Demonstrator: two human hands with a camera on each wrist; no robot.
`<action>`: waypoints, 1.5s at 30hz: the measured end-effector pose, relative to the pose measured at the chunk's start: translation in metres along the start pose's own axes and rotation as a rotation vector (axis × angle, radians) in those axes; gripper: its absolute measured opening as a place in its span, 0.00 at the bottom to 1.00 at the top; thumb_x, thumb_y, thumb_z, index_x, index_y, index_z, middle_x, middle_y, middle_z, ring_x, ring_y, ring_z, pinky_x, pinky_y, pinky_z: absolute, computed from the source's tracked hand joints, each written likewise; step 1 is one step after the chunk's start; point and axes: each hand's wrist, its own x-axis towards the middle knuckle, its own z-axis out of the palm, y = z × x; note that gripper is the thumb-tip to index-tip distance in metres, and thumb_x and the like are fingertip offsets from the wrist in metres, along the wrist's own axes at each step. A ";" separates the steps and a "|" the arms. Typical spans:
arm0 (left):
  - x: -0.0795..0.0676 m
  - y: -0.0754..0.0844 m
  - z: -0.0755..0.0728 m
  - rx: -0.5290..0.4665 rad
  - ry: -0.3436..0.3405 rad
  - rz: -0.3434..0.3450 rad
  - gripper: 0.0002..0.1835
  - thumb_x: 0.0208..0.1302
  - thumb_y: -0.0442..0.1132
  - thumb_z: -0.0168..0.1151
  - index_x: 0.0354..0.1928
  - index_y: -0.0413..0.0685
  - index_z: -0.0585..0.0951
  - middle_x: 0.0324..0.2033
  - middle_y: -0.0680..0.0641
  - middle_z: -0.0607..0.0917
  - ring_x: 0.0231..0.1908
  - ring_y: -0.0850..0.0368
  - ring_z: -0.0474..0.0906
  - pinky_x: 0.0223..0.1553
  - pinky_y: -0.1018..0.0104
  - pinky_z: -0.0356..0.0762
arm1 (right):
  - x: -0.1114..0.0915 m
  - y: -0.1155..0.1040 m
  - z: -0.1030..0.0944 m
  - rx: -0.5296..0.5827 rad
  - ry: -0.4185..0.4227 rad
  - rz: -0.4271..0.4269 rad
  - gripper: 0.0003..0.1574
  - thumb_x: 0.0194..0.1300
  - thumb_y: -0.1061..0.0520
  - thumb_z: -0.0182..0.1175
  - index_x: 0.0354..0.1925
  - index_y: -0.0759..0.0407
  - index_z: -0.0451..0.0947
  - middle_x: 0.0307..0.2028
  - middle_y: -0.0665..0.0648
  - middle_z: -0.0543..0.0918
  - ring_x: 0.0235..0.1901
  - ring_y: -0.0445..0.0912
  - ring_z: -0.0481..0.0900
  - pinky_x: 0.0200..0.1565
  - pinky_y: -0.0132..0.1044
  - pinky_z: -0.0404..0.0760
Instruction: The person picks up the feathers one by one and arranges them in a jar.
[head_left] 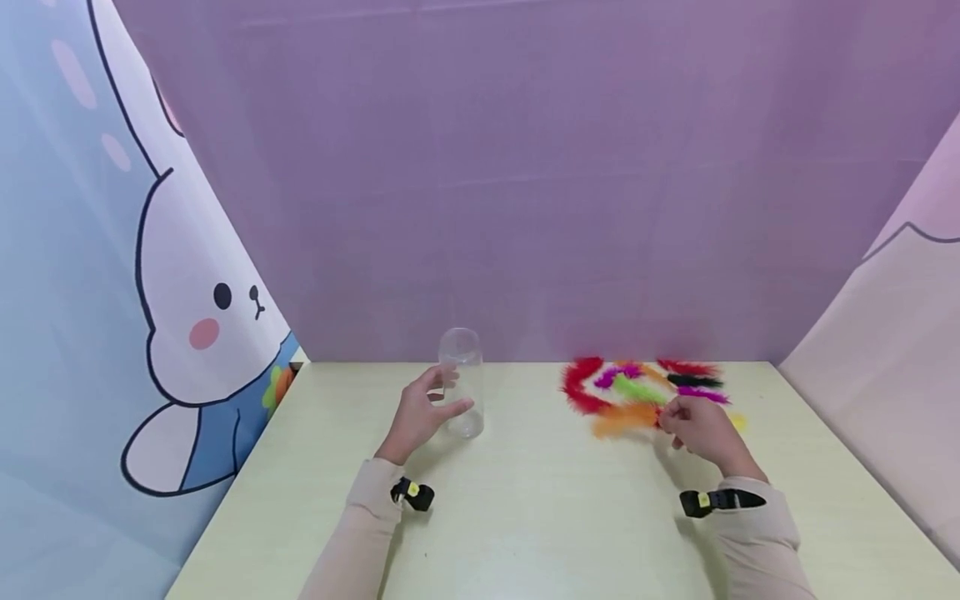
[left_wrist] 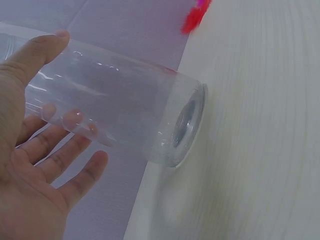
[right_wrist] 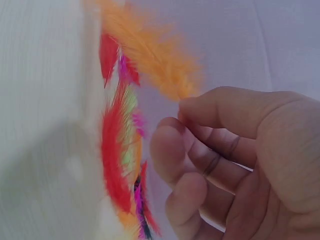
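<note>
A tall clear cylindrical jar [head_left: 468, 379] stands upright on the table. Around its lower half curves my left hand [head_left: 417, 414], the thumb on one side and the fingers on the other. Through the jar's see-through wall [left_wrist: 120, 100], some fingertips show in the left wrist view. Between thumb and index finger, my right hand [head_left: 703, 429] pinches an orange feather [right_wrist: 150, 52] by one end. The feather is held above the table, in front of several loose feathers. Among these are a red feather [head_left: 576, 387], a green feather [head_left: 637, 388] and a black feather [head_left: 694, 381].
The pale table [head_left: 517, 517] ends at a purple cloth backdrop [head_left: 525, 208]. A printed cloth with a cartoon rabbit [head_left: 202, 283] hangs at the left, and a pale cloth [head_left: 900, 367] hangs at the right. Part of a yellow feather [head_left: 738, 422] shows behind the right hand.
</note>
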 end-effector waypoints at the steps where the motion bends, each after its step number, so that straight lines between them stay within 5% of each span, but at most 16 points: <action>1: 0.001 0.000 0.000 0.002 0.001 0.004 0.38 0.54 0.48 0.80 0.68 0.54 0.76 0.55 0.48 0.85 0.59 0.47 0.80 0.63 0.42 0.79 | 0.000 -0.002 0.000 0.001 0.009 -0.008 0.09 0.73 0.58 0.60 0.41 0.65 0.81 0.32 0.62 0.87 0.24 0.46 0.82 0.25 0.37 0.80; 13: 0.002 0.000 0.000 0.013 0.000 -0.005 0.38 0.55 0.49 0.80 0.68 0.56 0.75 0.57 0.49 0.85 0.61 0.48 0.79 0.63 0.45 0.79 | 0.004 -0.025 0.006 -0.017 0.077 -0.021 0.10 0.72 0.57 0.59 0.43 0.63 0.81 0.29 0.61 0.85 0.28 0.52 0.82 0.29 0.38 0.76; 22: 0.000 0.002 0.000 0.018 0.004 0.000 0.39 0.55 0.49 0.80 0.68 0.50 0.76 0.57 0.47 0.86 0.60 0.47 0.80 0.62 0.48 0.80 | 0.005 -0.039 0.013 -0.009 0.167 -0.080 0.08 0.71 0.57 0.61 0.41 0.62 0.82 0.28 0.60 0.86 0.25 0.45 0.82 0.28 0.36 0.77; 40: 0.001 -0.002 0.004 0.018 0.016 0.003 0.36 0.55 0.45 0.80 0.66 0.53 0.77 0.56 0.48 0.86 0.60 0.49 0.81 0.63 0.48 0.79 | 0.003 -0.060 0.025 0.058 0.183 -0.070 0.12 0.73 0.52 0.61 0.44 0.60 0.81 0.32 0.59 0.86 0.29 0.52 0.85 0.32 0.38 0.77; 45: 0.001 -0.002 0.004 0.001 0.019 0.009 0.36 0.54 0.45 0.81 0.66 0.53 0.77 0.56 0.47 0.86 0.60 0.47 0.80 0.63 0.46 0.79 | 0.002 -0.066 0.026 0.059 0.192 -0.071 0.12 0.73 0.51 0.61 0.44 0.59 0.81 0.31 0.57 0.86 0.27 0.47 0.83 0.33 0.38 0.77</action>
